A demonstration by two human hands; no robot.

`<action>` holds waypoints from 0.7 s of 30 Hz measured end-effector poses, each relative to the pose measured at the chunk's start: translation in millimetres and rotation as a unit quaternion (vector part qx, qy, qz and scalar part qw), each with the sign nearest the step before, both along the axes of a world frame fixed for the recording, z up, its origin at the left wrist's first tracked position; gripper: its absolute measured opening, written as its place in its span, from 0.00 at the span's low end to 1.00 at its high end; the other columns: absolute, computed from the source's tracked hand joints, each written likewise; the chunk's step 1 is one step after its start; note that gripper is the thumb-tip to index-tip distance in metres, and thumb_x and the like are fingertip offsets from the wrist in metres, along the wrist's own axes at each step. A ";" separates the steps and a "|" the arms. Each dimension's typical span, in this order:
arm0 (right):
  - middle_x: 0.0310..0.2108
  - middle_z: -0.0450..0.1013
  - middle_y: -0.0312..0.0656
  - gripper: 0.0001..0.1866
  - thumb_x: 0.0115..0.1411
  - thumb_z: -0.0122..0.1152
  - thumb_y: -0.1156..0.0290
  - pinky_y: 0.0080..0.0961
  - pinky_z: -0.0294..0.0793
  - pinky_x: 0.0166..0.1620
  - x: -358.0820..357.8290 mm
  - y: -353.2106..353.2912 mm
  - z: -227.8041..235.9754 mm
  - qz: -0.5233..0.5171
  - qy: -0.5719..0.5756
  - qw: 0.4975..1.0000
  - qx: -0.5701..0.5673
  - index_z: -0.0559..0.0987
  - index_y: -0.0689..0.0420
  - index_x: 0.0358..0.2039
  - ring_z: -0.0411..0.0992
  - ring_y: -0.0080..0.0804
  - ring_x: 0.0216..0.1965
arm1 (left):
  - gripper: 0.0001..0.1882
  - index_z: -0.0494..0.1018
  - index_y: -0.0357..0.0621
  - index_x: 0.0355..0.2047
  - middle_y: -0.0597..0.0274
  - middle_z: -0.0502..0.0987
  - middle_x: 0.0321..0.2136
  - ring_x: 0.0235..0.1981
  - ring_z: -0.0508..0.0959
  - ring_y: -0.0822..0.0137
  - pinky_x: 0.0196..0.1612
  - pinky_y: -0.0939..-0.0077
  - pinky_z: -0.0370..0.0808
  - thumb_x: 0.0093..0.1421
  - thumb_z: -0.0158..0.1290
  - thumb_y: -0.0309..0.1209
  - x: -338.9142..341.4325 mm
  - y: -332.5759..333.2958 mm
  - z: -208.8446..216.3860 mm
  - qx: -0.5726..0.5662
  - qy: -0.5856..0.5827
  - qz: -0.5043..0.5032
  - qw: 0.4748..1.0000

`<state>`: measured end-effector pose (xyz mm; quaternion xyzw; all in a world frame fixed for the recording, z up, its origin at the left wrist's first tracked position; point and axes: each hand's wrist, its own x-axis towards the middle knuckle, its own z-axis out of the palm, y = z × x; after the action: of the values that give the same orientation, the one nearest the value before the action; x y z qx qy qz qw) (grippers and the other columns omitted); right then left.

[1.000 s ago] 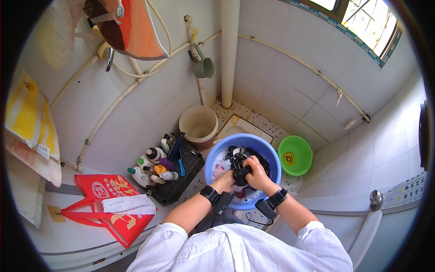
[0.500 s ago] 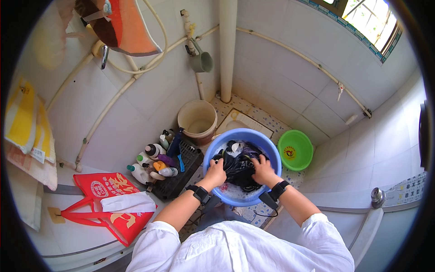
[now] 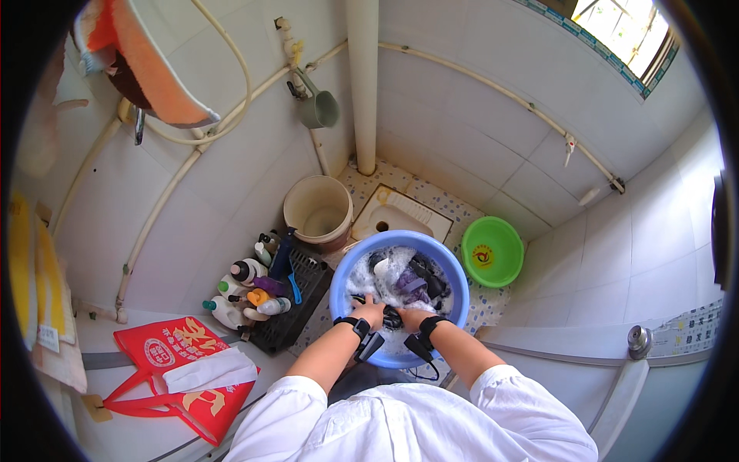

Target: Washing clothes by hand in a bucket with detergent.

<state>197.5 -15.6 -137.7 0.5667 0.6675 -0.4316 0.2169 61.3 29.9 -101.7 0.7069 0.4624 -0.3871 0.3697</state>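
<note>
A blue basin (image 3: 463,286) in front of me holds foamy water and wet dark clothes (image 3: 426,271). Among them shows a purple-grey piece of cloth (image 3: 412,286), and a small white item (image 3: 381,267) lies in the suds. Both my hands are at the near side of the basin, close together. My left hand (image 3: 370,312) is closed on a dark bunched bit of the clothes. Beside it, my right hand (image 3: 413,317) grips the same dark bunch (image 3: 392,318) from the other side. Some fingertips are hidden by cloth and foam.
A green basin (image 3: 510,278) stands to the right. At left are a whitish bucket (image 3: 345,229) and a black crate (image 3: 302,302) with several bottles (image 3: 225,313). Behind is a squat toilet (image 3: 423,216). A red bag (image 3: 167,333) lies left; a dipper (image 3: 319,110) hangs above.
My hands have come together and drawn toward me, from spread apart over the clothes. The dark clothes have shifted, showing more foam and the purple-grey cloth. The view has moved slightly.
</note>
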 end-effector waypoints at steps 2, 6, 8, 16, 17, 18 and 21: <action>0.34 0.72 0.50 0.12 0.45 0.52 0.71 0.35 0.68 0.43 -0.2 1.8 -1.7 0.023 -0.021 0.999 0.016 0.78 0.56 0.32 0.71 0.43 0.39 | 0.31 0.56 0.48 0.51 0.46 0.56 0.53 0.55 0.55 0.44 0.51 0.44 0.55 0.44 0.49 0.24 -2.1 4.7 -3.6 0.000 -0.023 -0.081 0.996; 0.34 0.72 0.50 0.14 0.42 0.54 0.69 0.35 0.70 0.40 -1.6 8.4 -10.3 0.073 -0.048 0.996 -0.013 0.77 0.58 0.32 0.71 0.42 0.38 | 0.30 0.60 0.43 0.48 0.40 0.60 0.49 0.46 0.68 0.51 0.47 0.62 0.65 0.41 0.52 0.29 -9.3 8.4 -9.2 0.002 -0.081 -0.048 0.996; 0.33 0.72 0.50 0.14 0.41 0.54 0.69 0.36 0.70 0.39 4.9 6.2 -7.0 0.042 -0.015 0.999 -0.005 0.77 0.59 0.31 0.71 0.42 0.37 | 0.29 0.62 0.41 0.46 0.36 0.62 0.47 0.44 0.69 0.50 0.45 0.67 0.68 0.40 0.53 0.33 -14.2 6.0 -6.4 0.066 -0.172 0.087 0.979; 0.48 0.58 0.58 0.46 0.29 0.70 0.55 0.36 0.61 0.51 23.4 -8.9 43.0 -0.111 0.130 0.976 0.134 0.61 0.60 0.49 0.58 0.52 0.50 | 0.09 0.70 0.37 0.23 0.53 0.72 0.20 0.26 0.72 0.62 0.30 0.72 0.68 0.42 0.53 0.30 -28.8 11.1 46.1 0.126 -0.388 0.240 0.881; 0.48 0.58 0.58 0.46 0.29 0.70 0.55 0.36 0.61 0.51 21.5 -12.3 50.5 -0.108 0.132 0.976 0.137 0.61 0.60 0.49 0.58 0.52 0.50 | 0.07 0.68 0.36 0.21 0.58 0.70 0.16 0.21 0.69 0.70 0.25 0.75 0.67 0.42 0.52 0.28 -29.7 9.2 63.7 0.137 -0.428 0.266 0.853; 0.48 0.58 0.57 0.47 0.27 0.71 0.54 0.36 0.60 0.51 21.4 -17.0 58.6 -0.139 0.169 0.952 0.214 0.61 0.60 0.48 0.58 0.52 0.51 | 0.06 0.67 0.37 0.20 0.63 0.67 0.15 0.21 0.66 0.75 0.23 0.78 0.64 0.43 0.51 0.27 -27.2 7.9 92.0 0.144 -0.461 0.263 0.835; 0.46 0.59 0.56 0.50 0.26 0.72 0.52 0.35 0.58 0.52 22.2 -22.9 52.6 -0.176 0.195 0.911 0.318 0.60 0.61 0.49 0.56 0.51 0.51 | 0.06 0.66 0.37 0.20 0.64 0.65 0.16 0.21 0.65 0.77 0.24 0.79 0.64 0.44 0.50 0.26 -18.2 5.4 151.7 0.170 -0.558 0.228 0.779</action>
<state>219.8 -38.6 -85.1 0.6184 0.6877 -0.3302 -0.1888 43.1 35.3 50.0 0.7248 0.3807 0.2557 0.5142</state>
